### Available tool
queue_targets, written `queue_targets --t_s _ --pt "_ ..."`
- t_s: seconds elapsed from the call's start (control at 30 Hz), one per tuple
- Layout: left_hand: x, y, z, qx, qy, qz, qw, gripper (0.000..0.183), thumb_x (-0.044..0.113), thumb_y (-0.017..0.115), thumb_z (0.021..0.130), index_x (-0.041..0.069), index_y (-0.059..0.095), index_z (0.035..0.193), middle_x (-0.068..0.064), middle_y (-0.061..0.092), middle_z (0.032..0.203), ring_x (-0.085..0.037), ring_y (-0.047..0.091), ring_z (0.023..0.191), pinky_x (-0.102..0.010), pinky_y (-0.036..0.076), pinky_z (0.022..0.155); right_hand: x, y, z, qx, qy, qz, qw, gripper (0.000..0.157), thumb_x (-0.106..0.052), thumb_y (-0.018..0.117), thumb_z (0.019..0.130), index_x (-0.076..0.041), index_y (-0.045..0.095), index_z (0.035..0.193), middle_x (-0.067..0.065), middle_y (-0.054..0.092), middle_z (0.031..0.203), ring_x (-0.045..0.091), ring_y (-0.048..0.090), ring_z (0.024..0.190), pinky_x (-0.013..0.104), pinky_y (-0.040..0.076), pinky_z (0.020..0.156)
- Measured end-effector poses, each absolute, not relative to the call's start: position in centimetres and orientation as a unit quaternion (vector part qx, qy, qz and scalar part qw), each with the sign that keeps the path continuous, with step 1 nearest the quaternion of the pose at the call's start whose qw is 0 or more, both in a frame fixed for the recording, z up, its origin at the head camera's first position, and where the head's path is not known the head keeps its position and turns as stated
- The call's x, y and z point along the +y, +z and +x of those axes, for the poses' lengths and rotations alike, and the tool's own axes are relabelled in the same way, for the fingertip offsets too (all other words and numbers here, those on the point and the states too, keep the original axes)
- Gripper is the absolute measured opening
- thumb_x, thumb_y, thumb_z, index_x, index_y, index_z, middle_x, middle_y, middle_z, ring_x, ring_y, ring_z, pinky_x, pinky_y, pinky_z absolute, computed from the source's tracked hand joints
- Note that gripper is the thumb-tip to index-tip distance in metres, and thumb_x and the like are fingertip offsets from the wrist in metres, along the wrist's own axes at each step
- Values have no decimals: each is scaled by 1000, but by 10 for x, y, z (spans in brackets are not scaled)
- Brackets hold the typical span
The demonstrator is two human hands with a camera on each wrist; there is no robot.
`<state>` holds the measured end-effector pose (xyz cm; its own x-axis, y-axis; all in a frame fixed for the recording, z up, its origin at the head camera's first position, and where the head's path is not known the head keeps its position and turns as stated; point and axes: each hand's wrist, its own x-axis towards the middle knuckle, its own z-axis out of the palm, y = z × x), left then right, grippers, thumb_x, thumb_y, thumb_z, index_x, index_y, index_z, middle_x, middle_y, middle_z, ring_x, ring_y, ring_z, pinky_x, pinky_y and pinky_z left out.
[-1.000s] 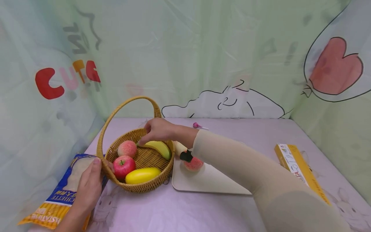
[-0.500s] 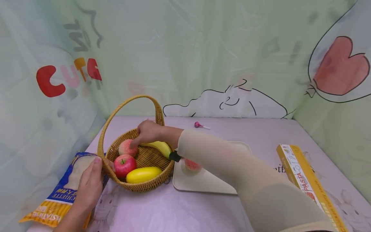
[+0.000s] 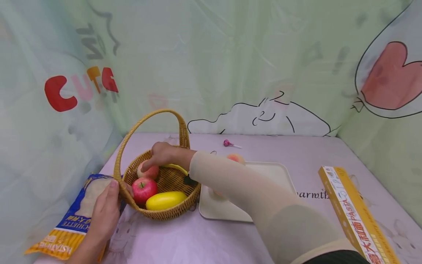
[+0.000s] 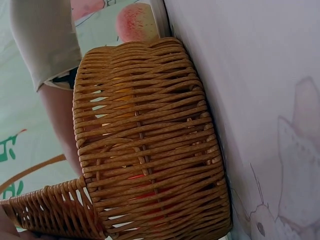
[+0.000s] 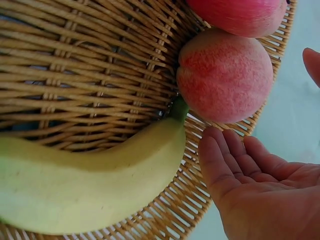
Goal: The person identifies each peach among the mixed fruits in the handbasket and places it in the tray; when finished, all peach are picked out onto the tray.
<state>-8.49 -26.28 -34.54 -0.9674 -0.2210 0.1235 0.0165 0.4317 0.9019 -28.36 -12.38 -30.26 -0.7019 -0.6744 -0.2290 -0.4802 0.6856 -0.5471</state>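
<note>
A round wicker basket [image 3: 171, 213] with a tall hoop handle stands at left of centre. My left hand [image 3: 104, 212] grips its left side at the foot of the handle; the left wrist view shows mostly the woven wall [image 4: 150, 125]. Inside lie a peach [image 5: 225, 75], a red apple [image 3: 144, 190], a smooth yellow oblong fruit [image 3: 166, 200] and a banana [image 5: 100, 185], partly covered by my right arm in the head view. My right hand [image 3: 163, 154] reaches over the peach, its fingers [image 5: 235, 155] beside it at the rim and the thumb apart, across from them.
Right of the basket is a pale tray [image 3: 273, 172], with one peach [image 3: 219, 195] mostly hidden by my sleeve and another peach [image 3: 235, 158] by its far edge. A lollipop [image 3: 227, 143] lies behind. A pasta bag [image 3: 74, 223] lies left, a pasta box [image 3: 352, 212] right.
My right hand has moved left from the banana's stem to the peach in the basket. The peach by the tray's far edge has come into view. The left hand keeps its grip.
</note>
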Motion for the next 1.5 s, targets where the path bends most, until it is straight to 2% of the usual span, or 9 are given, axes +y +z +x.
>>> queue_targets --t_s 0.1,0.2,0.3,0.37,0.53,0.77,1.03,1.23,1.5 --pt "-260 -345 -85 -837 -531 55 117 58 46 15 114 -1 49 123 -13 48 119 -15 49 124 -2 34 101 -126 -306 -284 894 -227 -328 204 57 -50 80 86 -15 43 61 -5 28 62 11 33 59 24 30 55" --pt "-257 -344 -84 -837 -530 50 125 59 48 16 114 0 50 120 -12 49 113 -8 50 114 1 35 97 -127 -310 -282 895 -235 -324 196 48 -50 80 84 -12 52 73 -2 40 70 13 44 67 23 38 58" --pt "-256 -344 -84 -837 -529 49 129 62 49 15 113 -1 51 119 -12 50 112 -9 51 110 1 37 96 -129 -313 -279 897 -239 -319 189 46 -50 81 82 -10 59 91 0 51 82 15 53 78 22 46 65" --pt "-257 -344 -84 -838 -528 55 126 62 49 15 113 -1 50 121 -12 50 113 -9 50 111 1 37 96 -131 -316 -279 898 -228 -328 186 45 -48 79 83 -10 61 96 0 52 84 14 54 79 21 47 66" --pt "-258 -346 -84 -837 -528 64 125 61 47 14 114 -2 48 124 -12 48 115 -8 49 114 1 35 96 -140 -323 -279 899 -178 -366 160 35 -45 74 86 -11 64 84 -2 51 77 12 51 73 17 43 62" --pt "-259 -347 -83 -833 -534 55 130 57 42 14 115 -3 47 125 -11 46 115 -6 49 114 1 36 97 -150 -325 -276 910 -143 -357 153 35 -44 73 86 -15 62 71 -3 51 72 11 50 68 18 41 58" --pt "-259 -345 -83 -835 -534 73 113 60 45 14 114 -3 45 133 -12 46 121 -3 46 119 0 34 100 -154 -324 -276 919 -111 -351 141 36 -45 73 84 -16 59 69 -4 48 71 11 48 68 18 38 57" --pt "-256 -345 -85 -834 -533 68 122 61 51 15 113 0 48 121 -12 46 113 -10 48 116 2 35 97 -152 -325 -281 922 -104 -347 139 38 -45 73 83 -16 56 66 -4 43 69 10 42 63 19 36 53" --pt "-259 -344 -84 -841 -525 76 105 64 51 13 113 -2 45 129 -13 46 119 -13 46 123 -1 34 100 -140 -321 -280 922 -139 -331 147 37 -45 74 84 -16 58 66 -3 45 68 12 47 64 21 36 53"
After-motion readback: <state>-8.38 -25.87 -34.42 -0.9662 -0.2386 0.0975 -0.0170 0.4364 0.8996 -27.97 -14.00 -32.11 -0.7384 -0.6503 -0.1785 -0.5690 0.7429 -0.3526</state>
